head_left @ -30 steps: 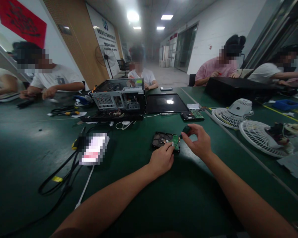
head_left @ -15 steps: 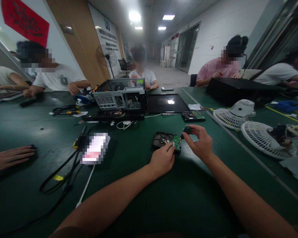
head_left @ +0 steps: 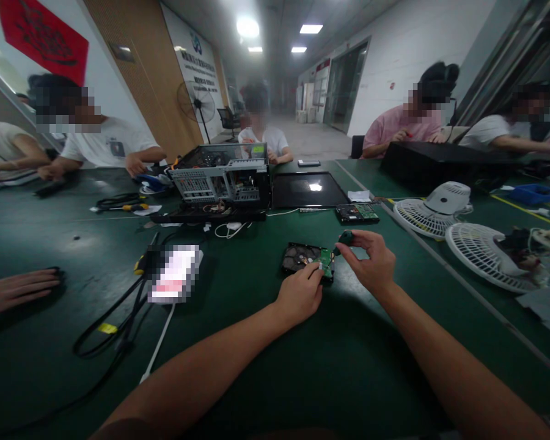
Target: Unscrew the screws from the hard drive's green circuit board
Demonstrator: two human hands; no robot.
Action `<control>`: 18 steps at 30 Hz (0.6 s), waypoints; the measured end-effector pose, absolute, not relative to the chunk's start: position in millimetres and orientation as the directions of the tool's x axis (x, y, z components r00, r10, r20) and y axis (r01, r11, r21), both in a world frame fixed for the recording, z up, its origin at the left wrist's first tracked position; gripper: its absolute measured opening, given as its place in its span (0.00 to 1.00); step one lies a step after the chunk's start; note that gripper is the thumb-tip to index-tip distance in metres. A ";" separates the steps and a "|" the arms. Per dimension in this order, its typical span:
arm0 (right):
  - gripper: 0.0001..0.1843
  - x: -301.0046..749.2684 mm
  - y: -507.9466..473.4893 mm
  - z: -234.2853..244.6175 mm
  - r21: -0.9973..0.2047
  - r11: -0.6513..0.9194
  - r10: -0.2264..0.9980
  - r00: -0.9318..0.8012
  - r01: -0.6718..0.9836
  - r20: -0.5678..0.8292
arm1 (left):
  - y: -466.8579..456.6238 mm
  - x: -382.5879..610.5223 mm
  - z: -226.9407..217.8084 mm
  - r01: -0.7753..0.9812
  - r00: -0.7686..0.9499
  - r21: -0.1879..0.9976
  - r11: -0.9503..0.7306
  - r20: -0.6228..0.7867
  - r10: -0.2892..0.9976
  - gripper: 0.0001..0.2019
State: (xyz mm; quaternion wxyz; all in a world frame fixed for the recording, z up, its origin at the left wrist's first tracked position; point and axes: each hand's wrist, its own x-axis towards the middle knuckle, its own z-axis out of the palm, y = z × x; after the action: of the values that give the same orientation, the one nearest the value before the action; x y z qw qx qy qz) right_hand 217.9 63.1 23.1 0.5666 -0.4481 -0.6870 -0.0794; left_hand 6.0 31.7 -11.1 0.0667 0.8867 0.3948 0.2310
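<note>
A hard drive (head_left: 297,256) lies on the green table in front of me, its green circuit board facing up on the right side. My left hand (head_left: 301,292) grips the drive's near edge, its fingers resting on the board. Between the thumb and fingers of my right hand (head_left: 372,260) is a small screwdriver (head_left: 345,239) with a dark handle. It tilts down toward the drive's right edge, but I cannot tell exactly where its tip touches.
Behind the drive are another hard drive (head_left: 357,213), a dark flat panel (head_left: 309,190) and an opened computer case (head_left: 220,180). White fan parts (head_left: 479,253) lie right. A lit phone (head_left: 175,274) and black cables (head_left: 114,315) lie left, near another person's hand (head_left: 21,292). Several people sit around.
My right hand has shifted slightly to the right and turned, showing more of the screwdriver handle. My left hand and the hard drive stay in place.
</note>
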 end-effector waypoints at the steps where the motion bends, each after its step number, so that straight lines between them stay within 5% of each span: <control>1: 0.27 218.0 63.3 23.0 -0.406 0.586 0.524 0.054 0.702 0.850 | 31.7 6.0 -10.9 0.668 0.582 0.301 -0.680 0.357 0.730 0.20; 10: 0.22 219.6 58.8 31.5 -0.253 0.596 0.477 -0.082 0.762 0.875 | 31.8 7.0 -11.5 0.673 0.578 0.294 -0.679 0.365 0.730 0.20; 18: 0.23 215.5 62.7 28.9 -0.248 0.654 0.429 -0.081 0.715 0.900 | 30.7 7.6 -11.8 0.678 0.572 0.294 -0.674 0.366 0.734 0.20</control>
State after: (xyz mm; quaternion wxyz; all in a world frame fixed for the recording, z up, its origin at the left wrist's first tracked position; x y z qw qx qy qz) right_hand 215.5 62.7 28.9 0.5509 -0.3952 -0.7235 -0.1298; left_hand 7.6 30.7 -11.8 0.0603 0.8845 0.3990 0.2341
